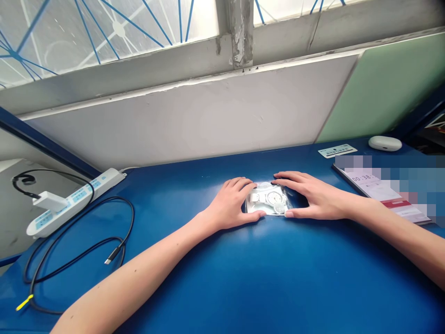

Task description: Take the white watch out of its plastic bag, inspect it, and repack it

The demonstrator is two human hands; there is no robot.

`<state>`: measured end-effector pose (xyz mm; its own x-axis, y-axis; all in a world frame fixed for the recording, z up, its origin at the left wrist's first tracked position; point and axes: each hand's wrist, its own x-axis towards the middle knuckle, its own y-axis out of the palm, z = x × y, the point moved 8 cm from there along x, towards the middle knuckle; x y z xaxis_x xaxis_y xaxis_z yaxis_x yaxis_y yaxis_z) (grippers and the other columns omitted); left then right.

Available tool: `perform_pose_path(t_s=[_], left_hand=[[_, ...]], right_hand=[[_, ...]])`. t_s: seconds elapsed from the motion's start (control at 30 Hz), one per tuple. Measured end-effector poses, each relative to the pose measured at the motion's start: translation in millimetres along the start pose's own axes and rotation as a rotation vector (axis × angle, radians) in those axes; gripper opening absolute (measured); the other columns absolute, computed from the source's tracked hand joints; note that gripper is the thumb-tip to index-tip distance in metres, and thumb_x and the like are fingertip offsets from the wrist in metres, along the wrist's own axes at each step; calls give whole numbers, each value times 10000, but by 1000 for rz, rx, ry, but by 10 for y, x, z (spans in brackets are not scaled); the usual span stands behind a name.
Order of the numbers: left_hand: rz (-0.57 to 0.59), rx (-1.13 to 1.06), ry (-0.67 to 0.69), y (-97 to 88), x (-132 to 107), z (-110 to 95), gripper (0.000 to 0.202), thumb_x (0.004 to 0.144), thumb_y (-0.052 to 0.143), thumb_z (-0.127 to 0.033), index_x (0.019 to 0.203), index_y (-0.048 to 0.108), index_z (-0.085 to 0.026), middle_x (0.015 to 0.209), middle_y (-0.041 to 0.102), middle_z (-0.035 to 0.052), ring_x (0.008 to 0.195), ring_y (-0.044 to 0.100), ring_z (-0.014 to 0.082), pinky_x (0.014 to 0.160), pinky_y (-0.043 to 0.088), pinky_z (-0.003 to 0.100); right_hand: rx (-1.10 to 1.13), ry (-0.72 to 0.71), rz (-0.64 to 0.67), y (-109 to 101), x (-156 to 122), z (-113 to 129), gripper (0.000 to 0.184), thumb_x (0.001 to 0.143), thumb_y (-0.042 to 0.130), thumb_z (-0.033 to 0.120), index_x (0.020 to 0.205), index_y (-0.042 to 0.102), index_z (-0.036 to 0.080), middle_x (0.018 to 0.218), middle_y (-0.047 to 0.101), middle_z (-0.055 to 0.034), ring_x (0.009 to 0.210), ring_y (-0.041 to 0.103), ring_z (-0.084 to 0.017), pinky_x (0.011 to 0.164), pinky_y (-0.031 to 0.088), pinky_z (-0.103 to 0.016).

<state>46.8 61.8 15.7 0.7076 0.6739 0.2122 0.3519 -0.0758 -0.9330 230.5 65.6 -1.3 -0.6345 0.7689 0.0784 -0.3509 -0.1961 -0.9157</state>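
A small clear plastic packet (259, 209) lies on the blue table in front of me. Inside it are white and silvery contents, among them a round face like a watch dial (275, 198). My left hand (231, 204) is closed around the packet's left side, fingers along the far edge and thumb along the near edge. At the right side, my right hand (313, 195) spans the packet, fingertips at the far corner and thumb at the near corner. Part of the packet's left end is hidden under my left fingers.
On the left stand a white power strip (86, 192) with a charger (50, 202) and a looped black cable (132, 218). To the right lie a phone (375, 185) showing a timer, partly blurred, a card (337, 151) and a white oval case (385, 143). A wall panel (208, 120) backs the table.
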Motion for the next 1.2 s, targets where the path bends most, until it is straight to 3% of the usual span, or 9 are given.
perform_pose_path(t_s=[0.3, 0.5, 0.67, 0.93, 1.2], left_hand=[[-5, -15, 6, -3, 0, 1, 680, 840, 677, -605, 1343, 568, -161, 1404, 576, 153, 1338, 489, 348, 1129, 380, 499], [-11, -24, 24, -21, 11, -12, 805, 750, 728, -686, 1338, 570, -160, 1397, 577, 171, 1338, 485, 376, 1126, 375, 529], [-11, -9, 18, -10, 13, -20, 718, 804, 699, -631, 1335, 566, -168, 1395, 574, 169, 1326, 498, 367, 1117, 390, 527], [-10, 63, 34, 25, -9, -16, 625, 952, 540, -581, 1360, 542, -107, 1427, 556, 208, 1353, 481, 377, 1122, 388, 541], [-12, 51, -32, -15, 14, -7, 483, 1004, 499, -524, 1297, 581, -149, 1357, 637, 164, 1299, 567, 315, 1072, 466, 466]], right_hand=[[-19, -1, 10, 24, -8, -10, 836, 813, 650, 651, 1509, 450, 234, 1582, 414, -164, 1429, 390, -425, 1113, 386, -618], [-18, -26, -7, 20, -8, -5, 828, 816, 651, 643, 1518, 436, 260, 1575, 424, -162, 1420, 403, -425, 1104, 390, -627], [-13, -14, -4, 14, -13, -7, 829, 824, 642, 642, 1525, 432, 253, 1581, 422, -155, 1429, 390, -427, 1118, 377, -622], [-28, -48, -23, 5, -30, -24, 529, 1014, 402, 408, 1531, 425, 297, 1581, 446, -93, 1444, 395, -357, 1156, 342, -599], [-71, -121, -143, -47, -20, 42, 546, 954, 471, 245, 1499, 470, 272, 1491, 551, -116, 1349, 521, -342, 1080, 453, -564]])
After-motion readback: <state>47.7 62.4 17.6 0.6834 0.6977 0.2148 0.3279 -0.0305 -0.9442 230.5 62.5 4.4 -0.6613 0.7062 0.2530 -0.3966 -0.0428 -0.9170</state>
